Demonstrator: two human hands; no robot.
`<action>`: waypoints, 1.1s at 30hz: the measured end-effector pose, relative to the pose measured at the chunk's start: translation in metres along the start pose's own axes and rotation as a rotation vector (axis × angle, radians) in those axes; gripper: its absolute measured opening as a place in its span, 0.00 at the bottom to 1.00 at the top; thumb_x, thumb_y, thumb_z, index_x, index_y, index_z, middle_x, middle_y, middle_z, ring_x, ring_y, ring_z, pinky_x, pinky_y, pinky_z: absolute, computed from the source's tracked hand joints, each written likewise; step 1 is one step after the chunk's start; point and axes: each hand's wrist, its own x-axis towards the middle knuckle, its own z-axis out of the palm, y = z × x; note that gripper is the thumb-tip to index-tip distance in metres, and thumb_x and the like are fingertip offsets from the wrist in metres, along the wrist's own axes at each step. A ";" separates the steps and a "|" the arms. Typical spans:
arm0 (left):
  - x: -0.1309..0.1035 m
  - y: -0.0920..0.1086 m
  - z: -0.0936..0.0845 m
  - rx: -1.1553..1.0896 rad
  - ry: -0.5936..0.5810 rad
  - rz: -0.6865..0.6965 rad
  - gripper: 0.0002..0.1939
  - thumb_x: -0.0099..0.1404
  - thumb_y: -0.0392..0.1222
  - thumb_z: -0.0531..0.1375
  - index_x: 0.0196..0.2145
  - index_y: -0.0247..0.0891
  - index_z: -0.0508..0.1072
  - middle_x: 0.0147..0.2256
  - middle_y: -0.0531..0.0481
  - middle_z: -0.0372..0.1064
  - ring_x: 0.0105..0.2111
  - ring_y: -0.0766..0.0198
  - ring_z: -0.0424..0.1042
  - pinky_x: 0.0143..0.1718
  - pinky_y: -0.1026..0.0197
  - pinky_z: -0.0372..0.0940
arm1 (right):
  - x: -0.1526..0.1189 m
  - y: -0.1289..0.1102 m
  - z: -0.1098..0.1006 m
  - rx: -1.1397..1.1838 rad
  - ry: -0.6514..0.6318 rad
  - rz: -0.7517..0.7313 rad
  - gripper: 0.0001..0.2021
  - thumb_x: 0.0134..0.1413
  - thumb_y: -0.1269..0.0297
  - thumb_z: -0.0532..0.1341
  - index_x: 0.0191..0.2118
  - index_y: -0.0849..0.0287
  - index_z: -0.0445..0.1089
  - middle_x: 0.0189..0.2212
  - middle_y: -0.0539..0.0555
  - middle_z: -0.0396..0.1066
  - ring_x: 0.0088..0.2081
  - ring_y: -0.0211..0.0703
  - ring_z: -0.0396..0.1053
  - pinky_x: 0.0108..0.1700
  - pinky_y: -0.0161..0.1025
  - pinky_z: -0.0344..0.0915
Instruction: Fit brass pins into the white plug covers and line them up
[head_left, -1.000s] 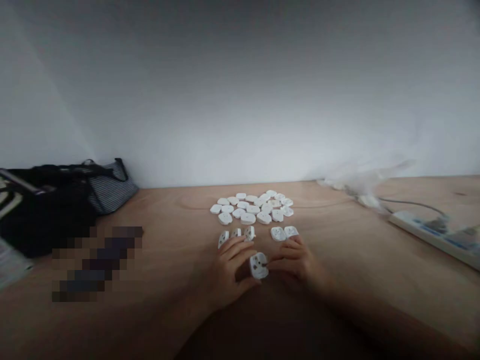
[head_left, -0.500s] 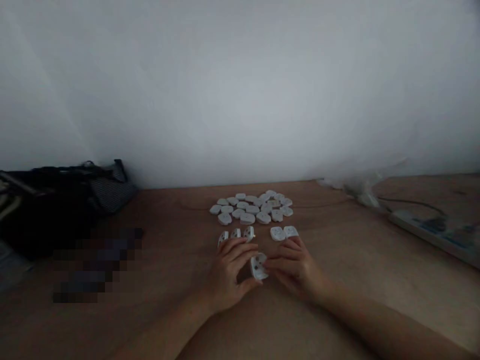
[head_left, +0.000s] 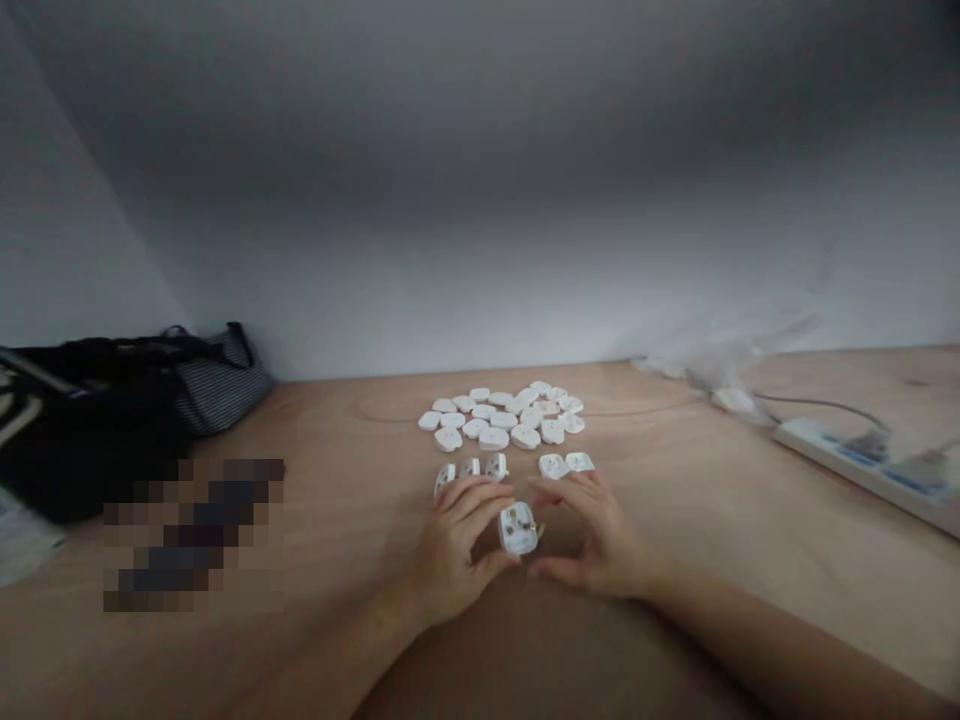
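Observation:
My left hand (head_left: 456,548) grips a white plug (head_left: 518,541) between thumb and fingers. The plug's inner side faces me, with brass-coloured metal parts showing, one sticking out at its right edge. Just right of it is my right hand (head_left: 604,538), thumb and fingers apart around a gap, with nothing visibly held. Beyond my left fingers stand three white plugs in a row, the rightmost plug (head_left: 496,466) also showing a metal part. Past my right fingers lie two white plug covers (head_left: 553,466), one partly hidden by the hand.
Several white plug parts (head_left: 493,438) lie clustered farther back on the wooden table (head_left: 345,520). At the left are a black bag (head_left: 90,420) and a pixelated dark object (head_left: 206,530). On the right are a power strip (head_left: 847,455) with a cable and clear plastic wrap (head_left: 735,385).
My right fingers have come away from the plug and spread, so its metal parts now show. My left hand keeps its grip. The table looks brighter and the upper wall darker.

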 end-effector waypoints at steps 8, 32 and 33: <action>-0.001 -0.003 0.004 0.006 0.037 0.041 0.25 0.60 0.57 0.57 0.49 0.39 0.68 0.48 0.44 0.68 0.50 0.52 0.60 0.52 0.49 0.57 | 0.007 -0.006 -0.001 0.211 -0.136 0.297 0.15 0.57 0.53 0.55 0.43 0.54 0.73 0.32 0.51 0.75 0.34 0.44 0.68 0.40 0.41 0.61; 0.000 -0.003 0.007 -0.109 0.036 -0.015 0.23 0.59 0.54 0.59 0.50 0.41 0.68 0.45 0.43 0.68 0.49 0.52 0.63 0.50 0.48 0.60 | 0.003 -0.004 0.009 0.276 0.007 0.249 0.20 0.36 0.55 0.69 0.38 0.56 0.70 0.35 0.53 0.71 0.38 0.47 0.66 0.43 0.44 0.60; 0.000 -0.002 0.006 -0.124 0.016 -0.050 0.24 0.58 0.53 0.61 0.50 0.41 0.68 0.45 0.43 0.67 0.48 0.52 0.64 0.50 0.49 0.60 | 0.004 -0.003 0.009 0.230 0.003 0.268 0.19 0.37 0.55 0.68 0.37 0.56 0.70 0.35 0.53 0.71 0.40 0.49 0.66 0.44 0.45 0.59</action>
